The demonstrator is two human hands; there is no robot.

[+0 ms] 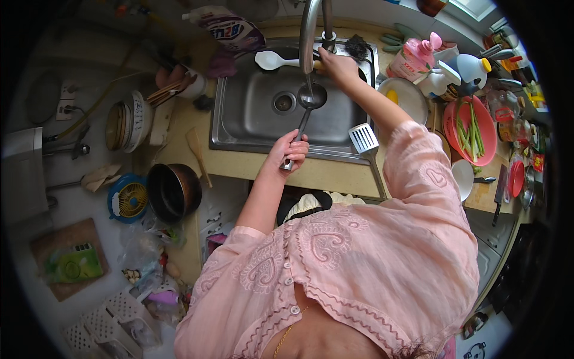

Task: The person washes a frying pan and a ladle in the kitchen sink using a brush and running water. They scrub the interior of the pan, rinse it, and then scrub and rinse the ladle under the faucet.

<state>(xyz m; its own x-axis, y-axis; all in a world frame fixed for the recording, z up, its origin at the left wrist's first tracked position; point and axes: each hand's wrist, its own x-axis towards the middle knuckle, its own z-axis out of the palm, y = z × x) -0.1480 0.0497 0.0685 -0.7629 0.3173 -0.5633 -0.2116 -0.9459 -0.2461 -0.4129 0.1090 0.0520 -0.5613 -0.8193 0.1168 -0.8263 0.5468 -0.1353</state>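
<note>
My left hand (288, 151) is closed round the handle of a metal ladle (313, 96). The ladle's bowl sits over the sink (248, 128), right below the spout of the curved metal faucet (307, 45). My right hand (339, 67) reaches to the back of the sink beside the faucet's base; its fingertips are partly hidden, so what they grip is unclear. A white spoon-shaped utensil (270, 60) lies along the back of the sink, its handle running toward my right hand. On the sink's front right edge rests a slotted turner (363, 139).
Right of the sink are a plate (412, 96), a pink bottle (414, 58) and a red basin (449, 128) with green stalks. A knife (498, 200) lies at the counter's right edge. To the left stand a dark pot (173, 192), a wooden spatula (197, 152) and stacked bowls (136, 122).
</note>
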